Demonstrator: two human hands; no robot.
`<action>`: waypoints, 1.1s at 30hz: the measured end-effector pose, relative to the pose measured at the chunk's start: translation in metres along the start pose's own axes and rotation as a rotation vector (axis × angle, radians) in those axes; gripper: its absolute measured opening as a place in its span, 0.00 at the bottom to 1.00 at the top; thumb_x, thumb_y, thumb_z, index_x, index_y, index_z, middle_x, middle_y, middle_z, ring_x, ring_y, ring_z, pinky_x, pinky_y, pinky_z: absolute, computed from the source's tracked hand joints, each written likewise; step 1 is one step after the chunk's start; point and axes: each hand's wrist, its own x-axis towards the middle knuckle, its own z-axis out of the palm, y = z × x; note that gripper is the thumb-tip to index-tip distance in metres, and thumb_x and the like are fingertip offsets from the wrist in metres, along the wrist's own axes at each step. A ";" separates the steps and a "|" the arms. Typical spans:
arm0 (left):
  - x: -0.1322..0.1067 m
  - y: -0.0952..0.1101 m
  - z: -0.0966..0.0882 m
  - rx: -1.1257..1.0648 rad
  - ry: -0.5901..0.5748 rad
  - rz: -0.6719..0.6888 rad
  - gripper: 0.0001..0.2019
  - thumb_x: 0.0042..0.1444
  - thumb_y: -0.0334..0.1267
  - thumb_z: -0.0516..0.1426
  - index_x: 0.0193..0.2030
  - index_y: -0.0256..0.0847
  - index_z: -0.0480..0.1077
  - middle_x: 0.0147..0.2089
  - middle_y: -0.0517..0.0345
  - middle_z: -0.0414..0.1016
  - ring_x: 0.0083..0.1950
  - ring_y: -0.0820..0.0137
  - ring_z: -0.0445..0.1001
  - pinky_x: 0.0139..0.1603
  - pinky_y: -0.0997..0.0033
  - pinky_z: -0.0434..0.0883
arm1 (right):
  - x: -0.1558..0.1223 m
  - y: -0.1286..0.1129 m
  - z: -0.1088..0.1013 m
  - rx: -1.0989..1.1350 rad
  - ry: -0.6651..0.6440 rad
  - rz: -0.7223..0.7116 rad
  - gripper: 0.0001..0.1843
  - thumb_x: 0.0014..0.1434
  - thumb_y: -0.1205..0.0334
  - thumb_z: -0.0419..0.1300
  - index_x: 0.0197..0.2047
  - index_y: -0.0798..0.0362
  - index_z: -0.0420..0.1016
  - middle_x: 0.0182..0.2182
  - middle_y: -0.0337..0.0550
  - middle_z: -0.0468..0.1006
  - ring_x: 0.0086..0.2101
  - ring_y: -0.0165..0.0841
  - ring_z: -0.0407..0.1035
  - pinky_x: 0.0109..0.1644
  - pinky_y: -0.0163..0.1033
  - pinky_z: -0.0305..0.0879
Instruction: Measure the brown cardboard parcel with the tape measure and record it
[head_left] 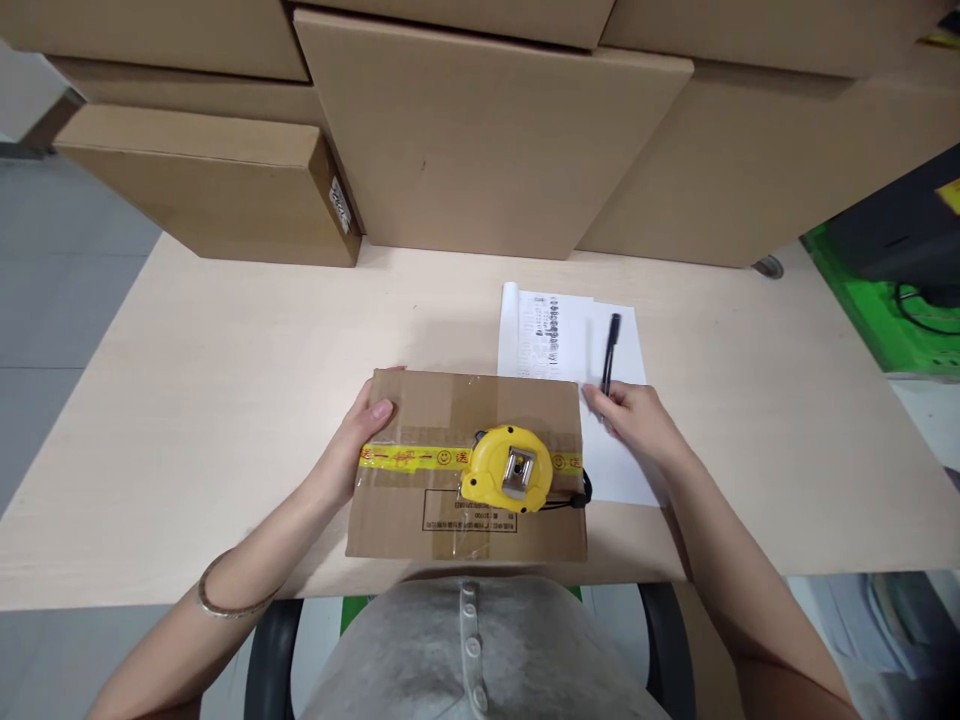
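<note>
A small cardboard box [405, 510] with yellow printed tape lies before me near the table's front edge. My left hand [364, 425] grips its left side, thumb on top and the other fingers mostly hidden. On the box rests a yellow tape measure [510, 470] with a black wrist strap hanging at the right. Just right of the box, my right hand [634, 415] is closed around a black pen [611, 350], which points up and away. Beneath that hand and partly under the box are white paper sheets [626, 465] with handwriting on the upper part.
Large cardboard boxes [480, 140] form a wall along the table's back. A flatter box [217, 200] stands at the back left. The wooden table [187, 420] has its front edge close to my body. Green and dark items [885, 270] are at the right.
</note>
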 end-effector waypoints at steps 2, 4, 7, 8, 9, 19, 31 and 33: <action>0.001 -0.001 -0.001 0.009 -0.010 0.018 0.33 0.55 0.60 0.67 0.63 0.46 0.72 0.62 0.51 0.82 0.65 0.45 0.78 0.61 0.53 0.76 | -0.001 -0.003 -0.003 -0.143 0.041 0.039 0.29 0.64 0.39 0.55 0.17 0.46 0.59 0.15 0.43 0.69 0.21 0.36 0.63 0.30 0.42 0.57; 0.002 -0.003 -0.004 0.015 -0.035 0.036 0.33 0.56 0.59 0.66 0.65 0.46 0.72 0.64 0.52 0.81 0.66 0.46 0.77 0.63 0.53 0.75 | -0.002 -0.009 -0.004 -0.263 0.061 0.072 0.28 0.63 0.42 0.56 0.16 0.46 0.61 0.16 0.45 0.70 0.23 0.38 0.63 0.31 0.43 0.54; 0.007 -0.006 -0.008 0.036 -0.063 0.063 0.30 0.61 0.57 0.63 0.66 0.46 0.72 0.67 0.51 0.79 0.69 0.46 0.74 0.68 0.50 0.72 | -0.008 -0.019 -0.008 -0.390 0.110 0.120 0.28 0.64 0.39 0.56 0.19 0.47 0.66 0.18 0.47 0.70 0.24 0.41 0.64 0.32 0.44 0.52; 0.009 -0.007 -0.010 0.049 -0.067 0.063 0.30 0.62 0.56 0.62 0.67 0.46 0.72 0.68 0.51 0.78 0.71 0.46 0.73 0.70 0.48 0.70 | -0.012 -0.024 -0.011 -0.410 0.178 0.121 0.28 0.65 0.38 0.55 0.21 0.47 0.67 0.19 0.47 0.71 0.24 0.42 0.65 0.32 0.45 0.53; 0.011 -0.008 -0.012 0.064 -0.063 0.065 0.30 0.63 0.56 0.62 0.68 0.47 0.71 0.70 0.50 0.76 0.72 0.45 0.71 0.72 0.47 0.69 | -0.018 -0.029 -0.013 -0.408 0.272 0.094 0.27 0.66 0.36 0.54 0.24 0.47 0.69 0.20 0.47 0.73 0.25 0.42 0.67 0.32 0.45 0.55; 0.029 -0.006 -0.034 0.444 -0.120 0.508 0.21 0.67 0.51 0.63 0.66 0.61 0.74 0.81 0.61 0.59 0.85 0.53 0.46 0.84 0.43 0.49 | -0.071 -0.104 0.013 -0.404 0.247 -0.894 0.31 0.73 0.42 0.55 0.66 0.59 0.72 0.63 0.66 0.75 0.66 0.58 0.66 0.68 0.68 0.64; 0.040 -0.018 -0.034 0.141 -0.306 0.459 0.27 0.70 0.66 0.48 0.48 0.51 0.82 0.61 0.52 0.80 0.79 0.52 0.60 0.80 0.45 0.53 | -0.086 -0.157 0.031 0.268 -0.156 -0.696 0.26 0.62 0.45 0.72 0.57 0.45 0.71 0.48 0.47 0.86 0.42 0.43 0.85 0.41 0.47 0.84; 0.039 -0.016 -0.033 0.077 -0.308 0.383 0.29 0.65 0.69 0.52 0.46 0.49 0.82 0.59 0.50 0.81 0.77 0.49 0.63 0.78 0.44 0.58 | -0.078 -0.177 0.041 0.204 -0.103 -0.822 0.25 0.63 0.48 0.71 0.59 0.43 0.72 0.51 0.45 0.85 0.45 0.43 0.84 0.46 0.48 0.83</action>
